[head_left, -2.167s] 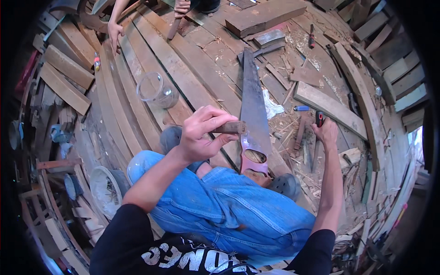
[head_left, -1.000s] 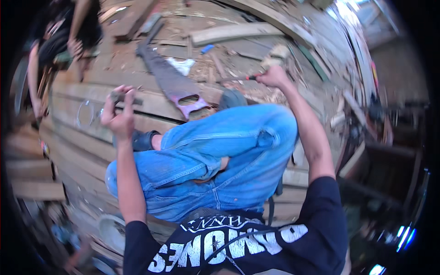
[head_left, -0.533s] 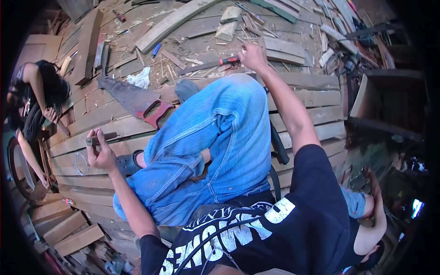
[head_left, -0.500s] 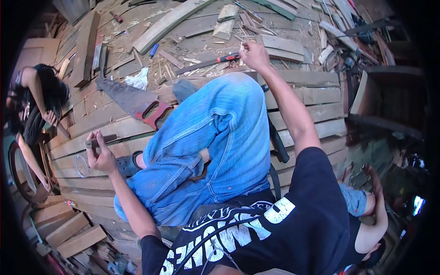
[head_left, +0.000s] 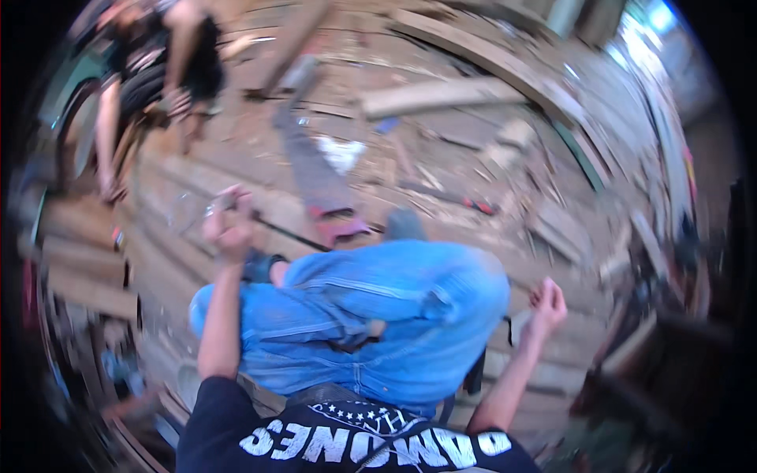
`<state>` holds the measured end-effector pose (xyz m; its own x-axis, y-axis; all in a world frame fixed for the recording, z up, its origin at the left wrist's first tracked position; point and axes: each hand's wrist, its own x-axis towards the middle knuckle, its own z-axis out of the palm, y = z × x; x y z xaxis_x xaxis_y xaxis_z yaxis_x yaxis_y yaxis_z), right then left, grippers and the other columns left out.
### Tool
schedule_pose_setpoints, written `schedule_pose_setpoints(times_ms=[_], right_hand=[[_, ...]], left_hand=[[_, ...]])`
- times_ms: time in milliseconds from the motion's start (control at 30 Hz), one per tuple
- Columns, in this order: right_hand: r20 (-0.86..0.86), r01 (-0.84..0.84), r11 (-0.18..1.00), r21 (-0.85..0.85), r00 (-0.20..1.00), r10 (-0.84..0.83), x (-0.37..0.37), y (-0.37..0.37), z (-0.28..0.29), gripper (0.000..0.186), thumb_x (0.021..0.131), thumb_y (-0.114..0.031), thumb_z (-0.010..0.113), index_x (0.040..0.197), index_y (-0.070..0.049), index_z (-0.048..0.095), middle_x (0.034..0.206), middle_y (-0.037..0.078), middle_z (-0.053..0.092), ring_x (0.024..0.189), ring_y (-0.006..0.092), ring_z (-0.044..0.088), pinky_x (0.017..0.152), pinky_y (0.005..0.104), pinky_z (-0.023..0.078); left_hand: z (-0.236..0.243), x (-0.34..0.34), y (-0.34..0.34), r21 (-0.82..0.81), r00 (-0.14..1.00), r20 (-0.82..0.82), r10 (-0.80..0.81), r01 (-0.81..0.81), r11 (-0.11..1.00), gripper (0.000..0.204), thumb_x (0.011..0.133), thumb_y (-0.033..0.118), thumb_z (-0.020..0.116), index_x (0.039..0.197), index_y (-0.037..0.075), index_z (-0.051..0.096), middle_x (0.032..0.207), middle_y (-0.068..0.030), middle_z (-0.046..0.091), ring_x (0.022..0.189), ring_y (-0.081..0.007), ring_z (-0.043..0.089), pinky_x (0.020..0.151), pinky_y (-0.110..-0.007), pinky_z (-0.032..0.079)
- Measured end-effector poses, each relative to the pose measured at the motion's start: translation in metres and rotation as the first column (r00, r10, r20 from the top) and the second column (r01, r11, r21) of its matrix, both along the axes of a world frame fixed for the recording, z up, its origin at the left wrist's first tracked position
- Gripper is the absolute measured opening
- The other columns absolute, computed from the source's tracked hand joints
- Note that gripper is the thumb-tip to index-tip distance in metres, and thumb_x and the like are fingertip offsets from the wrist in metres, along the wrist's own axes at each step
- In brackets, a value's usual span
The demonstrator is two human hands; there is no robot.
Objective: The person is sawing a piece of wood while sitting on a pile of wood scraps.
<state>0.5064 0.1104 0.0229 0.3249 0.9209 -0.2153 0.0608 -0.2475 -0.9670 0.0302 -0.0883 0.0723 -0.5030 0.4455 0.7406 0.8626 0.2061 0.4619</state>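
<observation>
At ten o'clock another person (head_left: 154,71) crouches over the planks. The left hand (head_left: 229,229) is curled round a small object (head_left: 223,206) (too blurred to name). A handsaw (head_left: 315,177) lies toward twelve, apart from both. At three, the right hand (head_left: 546,303) is loosely curled, holding nothing visible.

One head-worn fisheye view looks steeply down, close over blue-jeaned knees (head_left: 378,315) onto the wooden plank floor (head_left: 441,134).

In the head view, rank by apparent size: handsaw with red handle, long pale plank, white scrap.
1. Handsaw with red handle
2. Long pale plank, similar in length, so unsure
3. White scrap, clearly smallest
</observation>
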Motion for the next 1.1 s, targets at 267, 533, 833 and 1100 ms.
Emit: schedule_pose_setpoints(times_ms=[267, 533, 833, 1100], right_hand=[[-0.748, -0.978, 0.2, 0.051, 0.095, 0.656, -0.209, -0.071, 0.152, 0.037, 0.1, -0.026, 0.04, 0.067, -0.01, 0.037, 0.051, -0.002, 0.031, 0.043, 0.0084, 0.025, 0.04, 0.0248, 0.02], [-0.97, -0.942, -0.241, -0.233, 0.21, 0.118, -0.289, -0.167, 0.212, 0.038, 0.101, -0.033, 0.038, 0.07, -0.012, 0.035, 0.054, -0.003, 0.027, 0.044, 0.0082, 0.023, 0.041, 0.0241, 0.02], [-0.941, -0.959, -0.06, -0.278, 0.26, 0.217, -0.326, -0.19, 0.223, 0.038, 0.102, -0.033, 0.036, 0.068, -0.016, 0.035, 0.052, -0.006, 0.027, 0.042, 0.0075, 0.025, 0.038, 0.0231, 0.02], [-0.948, -0.949, 0.035, -0.313, 0.315, 0.054, -0.361, -0.204, 0.219, 0.034, 0.103, -0.031, 0.032, 0.074, -0.014, 0.036, 0.054, -0.005, 0.028, 0.044, 0.0081, 0.025, 0.04, 0.0233, 0.022]], left_hand=[[0.004, 0.014, 0.01, 0.165, 0.991, 0.014, -0.132, 0.128, 0.978, 0.019, 0.077, 0.013, 0.077, 0.072, 0.006, 0.059, 0.062, -0.0082, 0.057, 0.052, -0.0175, 0.057, 0.047, -0.03, 0.043], [-0.014, 0.009, -0.016, 0.28, 0.957, 0.211, -0.201, 0.137, 0.95, 0.033, 0.079, 0.012, 0.074, 0.056, 0.007, 0.049, 0.051, -0.0064, 0.046, 0.043, -0.0195, 0.048, 0.042, -0.033, 0.035], [-0.01, 0.003, -0.001, 0.474, 0.964, 0.197, -0.18, 0.067, 0.878, 0.044, 0.078, 0.005, 0.07, 0.053, 0.008, 0.034, 0.048, -0.0065, 0.029, 0.04, -0.0243, 0.036, 0.041, -0.038, 0.027], [-0.029, 0.008, -0.013, 0.311, 0.976, 0.154, -0.156, 0.102, 0.945, 0.034, 0.079, 0.015, 0.068, 0.056, 0.01, 0.044, 0.052, -0.004, 0.045, 0.047, -0.0246, 0.05, 0.045, -0.035, 0.037]])
